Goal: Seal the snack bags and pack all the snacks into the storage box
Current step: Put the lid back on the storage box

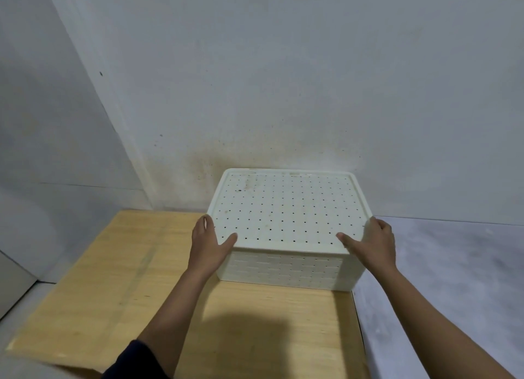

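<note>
As we look down on a pale wooden table (113, 279), both of our bare hands grasp a cream-white storage box (283, 268) that stands at the table's far right corner, its back close against a scuffed grey-white wall (283, 80). The box wears its lid (286, 208), a flat panel dotted with rows of small holes and marked by a few faint stains. The side walls below show a woven pattern. Whatever the box contains is hidden beneath the lid.

Our left hand (208, 245) grips the lid's near left corner, with the thumb lying across the top and the fingers running along the left edge. Our right hand (374, 242) mirrors it at the near right corner, with the thumb pressed on the top and the fingers curled round the right edge.

A dark sleeve (133, 361) covers the left arm above the elbow, while the right forearm is bare. Our shadow (249, 339) falls across the near part of the tabletop. To the right of the table lies a mottled grey surface (439, 279), set lower than the wood, and the box's right side reaches the table's edge there.
</note>
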`<act>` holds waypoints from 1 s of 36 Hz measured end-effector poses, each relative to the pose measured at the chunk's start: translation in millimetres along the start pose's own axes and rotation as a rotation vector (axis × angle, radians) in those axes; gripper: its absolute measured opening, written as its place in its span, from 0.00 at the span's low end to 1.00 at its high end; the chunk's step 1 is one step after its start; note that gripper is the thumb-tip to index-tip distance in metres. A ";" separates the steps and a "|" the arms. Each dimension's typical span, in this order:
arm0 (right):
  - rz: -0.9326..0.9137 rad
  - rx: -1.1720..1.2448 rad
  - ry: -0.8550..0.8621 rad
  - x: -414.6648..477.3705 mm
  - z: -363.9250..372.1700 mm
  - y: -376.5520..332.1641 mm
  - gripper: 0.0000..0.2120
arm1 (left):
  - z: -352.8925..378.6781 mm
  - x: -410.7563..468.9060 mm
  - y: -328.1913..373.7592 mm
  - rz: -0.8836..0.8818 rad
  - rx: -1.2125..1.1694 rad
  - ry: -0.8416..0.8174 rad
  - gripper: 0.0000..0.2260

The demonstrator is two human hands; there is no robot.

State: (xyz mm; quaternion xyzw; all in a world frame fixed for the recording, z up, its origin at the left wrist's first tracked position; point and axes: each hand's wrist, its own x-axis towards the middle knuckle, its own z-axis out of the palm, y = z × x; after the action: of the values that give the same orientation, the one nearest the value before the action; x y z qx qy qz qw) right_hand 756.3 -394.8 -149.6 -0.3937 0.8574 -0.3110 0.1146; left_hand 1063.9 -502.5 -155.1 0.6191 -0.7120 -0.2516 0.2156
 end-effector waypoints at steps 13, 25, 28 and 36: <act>-0.106 -0.422 -0.062 -2.8 17.4 -1.5 0.32 | 9.8 11.1 10.0 0.115 0.412 -0.018 0.36; -0.349 -0.414 -0.121 -3.8 20.6 -5.6 0.38 | 29.9 15.3 27.4 0.227 0.431 -0.096 0.26; -0.339 -0.410 -0.118 -4.4 21.4 -5.8 0.37 | 31.0 14.7 27.0 0.226 0.421 -0.079 0.26; -0.321 -0.409 -0.153 -8.3 21.1 -4.0 0.36 | 29.8 9.3 25.9 0.219 0.405 -0.115 0.26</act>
State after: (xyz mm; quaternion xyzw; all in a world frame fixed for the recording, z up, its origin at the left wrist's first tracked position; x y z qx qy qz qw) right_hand 773.5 -400.0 -164.0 -0.5619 0.8179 -0.1149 0.0464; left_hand 1024.2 -506.2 -162.2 0.5535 -0.8219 -0.1136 0.0722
